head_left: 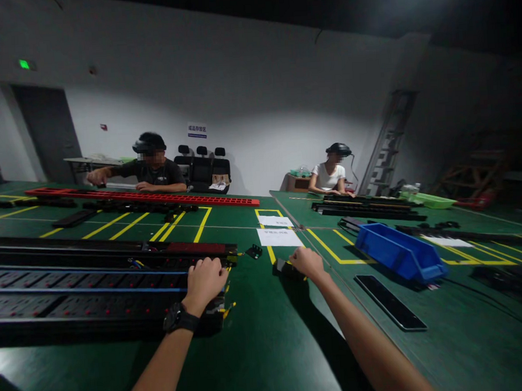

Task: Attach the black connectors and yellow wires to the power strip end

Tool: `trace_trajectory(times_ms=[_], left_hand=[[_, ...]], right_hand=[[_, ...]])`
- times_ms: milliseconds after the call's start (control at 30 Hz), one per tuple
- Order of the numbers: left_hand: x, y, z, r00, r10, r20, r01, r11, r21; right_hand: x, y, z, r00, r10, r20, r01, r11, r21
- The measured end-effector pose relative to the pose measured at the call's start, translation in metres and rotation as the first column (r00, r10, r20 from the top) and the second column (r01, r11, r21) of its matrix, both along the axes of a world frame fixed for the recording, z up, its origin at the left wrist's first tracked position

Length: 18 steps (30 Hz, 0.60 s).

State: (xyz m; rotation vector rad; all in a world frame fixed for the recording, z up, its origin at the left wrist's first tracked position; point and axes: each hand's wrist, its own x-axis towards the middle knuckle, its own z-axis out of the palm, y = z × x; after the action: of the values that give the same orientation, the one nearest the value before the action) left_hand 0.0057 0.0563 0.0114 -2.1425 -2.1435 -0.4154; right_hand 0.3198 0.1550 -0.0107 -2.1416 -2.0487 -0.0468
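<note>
My left hand, with a black watch on the wrist, is closed over the right end of a long black socket strip with blue edges and red dots. Its fingertips are hidden behind the knuckles. To the right, my right hand is closed on a small dark block low over the green table; its exact kind is unclear. A small black bracket-like piece lies between the hands. Yellow-ended wires stick out at the strip's end.
White paper sheets lie ahead, with a blue bin and a black flat phone-like slab at right. A long red perforated rail crosses the far side. Two people work across the table.
</note>
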Motion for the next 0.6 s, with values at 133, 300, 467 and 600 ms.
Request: trace_trajectory(times_ms=[133,300,467,600], left_hand=[[-0.001,0.001,-0.001,1.000,-0.002,-0.002,0.002,1.000,-0.013],[0.000,0.001,0.001,1.000,-0.008,-0.003,0.008,1.000,-0.020],[-0.001,0.001,0.003,1.000,-0.004,-0.004,0.004,1.000,-0.026],[-0.001,0.001,0.004,1.000,-0.001,-0.011,0.000,0.999,-0.034]], right_hand=[[0.010,-0.007,0.000,0.997,0.007,-0.080,-0.011,0.998,-0.054],[0.025,-0.020,0.004,0.980,-0.022,-0.199,0.044,0.994,0.102],[0.011,-0.038,-0.009,0.936,0.109,-0.336,-0.015,0.963,0.271],[-0.020,-0.055,-0.021,0.892,0.335,-0.302,-0.279,0.936,0.215]])
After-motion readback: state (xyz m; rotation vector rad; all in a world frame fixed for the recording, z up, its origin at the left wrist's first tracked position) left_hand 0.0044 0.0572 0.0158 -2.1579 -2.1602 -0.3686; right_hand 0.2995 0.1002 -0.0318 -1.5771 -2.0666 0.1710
